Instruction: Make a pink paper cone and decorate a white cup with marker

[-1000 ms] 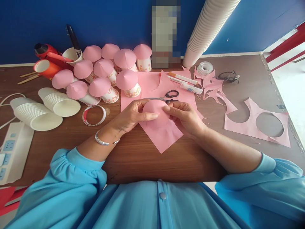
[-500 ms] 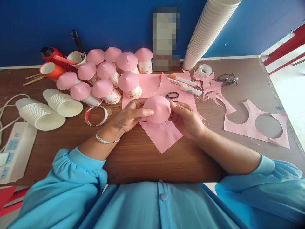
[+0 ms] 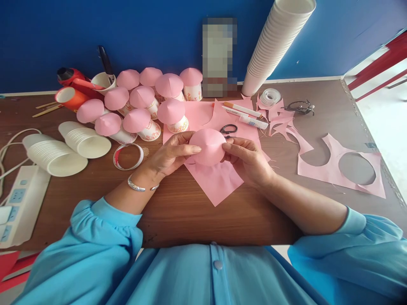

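Between my two hands is a pink paper cone [image 3: 208,148], shallow and round, its peak facing up toward me. My left hand [image 3: 174,154] is closed on its left edge, thumb on top and fingers beneath. At the opposite edge my right hand [image 3: 246,159] pinches the paper between thumb and fingers. Below the cone lies pink paper [image 3: 218,184] on the table, one corner pointing at me. Just beyond the cone the black-handled scissors [image 3: 229,128] are partly hidden. Close by on the left stands a drawn-on paper cup [image 3: 178,126] with a pink cone roof [image 3: 171,111].
Several more pink-roofed cups [image 3: 141,96] fill the back left. Stacked white cups [image 3: 57,154] lie beside a tape roll [image 3: 128,156] and power strip [image 3: 23,203]. A tall cup stack [image 3: 276,46] leans at the back. Markers [image 3: 243,109] and cut paper scraps [image 3: 324,169] are rightward.
The cone has tipped so its peak shows more, and it hides more of the scissors. My right fingers have shifted slightly along its edge. The view has moved a little.
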{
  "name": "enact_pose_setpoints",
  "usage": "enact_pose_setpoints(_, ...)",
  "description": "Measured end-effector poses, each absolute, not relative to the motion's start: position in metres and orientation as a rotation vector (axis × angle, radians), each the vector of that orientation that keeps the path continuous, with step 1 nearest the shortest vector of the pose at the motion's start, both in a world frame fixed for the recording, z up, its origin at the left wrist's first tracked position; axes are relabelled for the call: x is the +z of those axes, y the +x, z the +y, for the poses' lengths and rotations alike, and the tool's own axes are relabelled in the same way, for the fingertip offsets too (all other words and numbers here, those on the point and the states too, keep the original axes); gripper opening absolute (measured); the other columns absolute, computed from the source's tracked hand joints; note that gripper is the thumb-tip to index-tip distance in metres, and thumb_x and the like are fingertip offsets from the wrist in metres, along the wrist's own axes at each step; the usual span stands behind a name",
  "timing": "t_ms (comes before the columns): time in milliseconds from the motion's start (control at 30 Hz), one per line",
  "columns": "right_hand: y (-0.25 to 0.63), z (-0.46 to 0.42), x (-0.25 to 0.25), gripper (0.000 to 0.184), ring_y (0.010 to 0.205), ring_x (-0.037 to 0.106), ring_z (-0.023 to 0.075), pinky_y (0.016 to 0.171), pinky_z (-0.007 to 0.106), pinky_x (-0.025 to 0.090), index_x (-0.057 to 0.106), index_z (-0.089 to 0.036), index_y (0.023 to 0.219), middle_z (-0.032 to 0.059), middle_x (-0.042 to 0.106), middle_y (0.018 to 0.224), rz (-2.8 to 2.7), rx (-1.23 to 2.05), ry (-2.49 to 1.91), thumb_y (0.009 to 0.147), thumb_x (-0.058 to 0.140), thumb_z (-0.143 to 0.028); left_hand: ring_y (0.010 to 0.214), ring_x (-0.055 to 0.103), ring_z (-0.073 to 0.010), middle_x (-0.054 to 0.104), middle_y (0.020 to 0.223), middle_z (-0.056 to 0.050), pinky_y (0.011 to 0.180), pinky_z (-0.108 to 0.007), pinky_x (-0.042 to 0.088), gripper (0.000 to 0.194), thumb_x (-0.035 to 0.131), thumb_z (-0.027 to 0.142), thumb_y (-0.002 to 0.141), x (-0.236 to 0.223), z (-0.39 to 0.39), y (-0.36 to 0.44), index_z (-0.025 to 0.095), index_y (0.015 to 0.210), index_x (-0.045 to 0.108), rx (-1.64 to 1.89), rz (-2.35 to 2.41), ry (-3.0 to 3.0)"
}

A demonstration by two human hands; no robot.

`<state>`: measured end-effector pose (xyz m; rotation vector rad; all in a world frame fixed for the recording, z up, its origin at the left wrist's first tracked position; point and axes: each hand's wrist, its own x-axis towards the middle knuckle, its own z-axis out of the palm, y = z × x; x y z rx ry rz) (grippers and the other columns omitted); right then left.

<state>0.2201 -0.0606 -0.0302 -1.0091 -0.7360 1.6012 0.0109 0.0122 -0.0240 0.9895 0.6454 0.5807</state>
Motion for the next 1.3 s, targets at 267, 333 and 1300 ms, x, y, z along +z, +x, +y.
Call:
enact_pose_setpoints(267,0.2169,-0.0610,-0.0303,0.036,0.066,0.059,0.0115,0.065,0.026,0.051,0.076,-0.019,0.070,-0.0004,0.064,0.070,-0.720,1.645,-0.975,0.074,0.092,-0.051,0.082,0.067,-0.0180,0.076,0.085,-0.003,0.078,-0.030,0.053,0.024,0.086,0.035,0.073,-0.0276,0.0132,0.0124,0.018,0.088,0.079,0.676,0.662,0.959)
enact_pose_setpoints(333,0.2157,-0.0612,-0.0305,0.034,0.064,0.058,0.0103,0.064,0.025,0.050,0.075,-0.020,0.069,-0.0018,0.063,0.069,-0.701,1.654,-0.983,0.070,0.095,-0.047,0.081,0.066,-0.0174,0.075,0.084,-0.003,0.078,-0.030,0.053,0.023,0.085,0.035,0.073,-0.0267,0.0125,0.0127,0.018,0.087,0.079,0.665,0.658,0.975)
enact_pose_setpoints(1300,0.2121,-0.0687,-0.0309,0.034,0.073,0.063,0.0151,0.073,0.030,0.051,0.075,-0.020,0.075,-0.0007,0.071,0.074,-0.733,1.755,-0.968,0.070,0.096,-0.046,0.092,0.074,-0.0246,0.081,0.089,-0.007,0.079,-0.032,0.058,0.022,0.084,0.031,0.078,-0.0226,0.0039,0.0168,0.017,0.094,0.083,0.547,0.605,1.045)
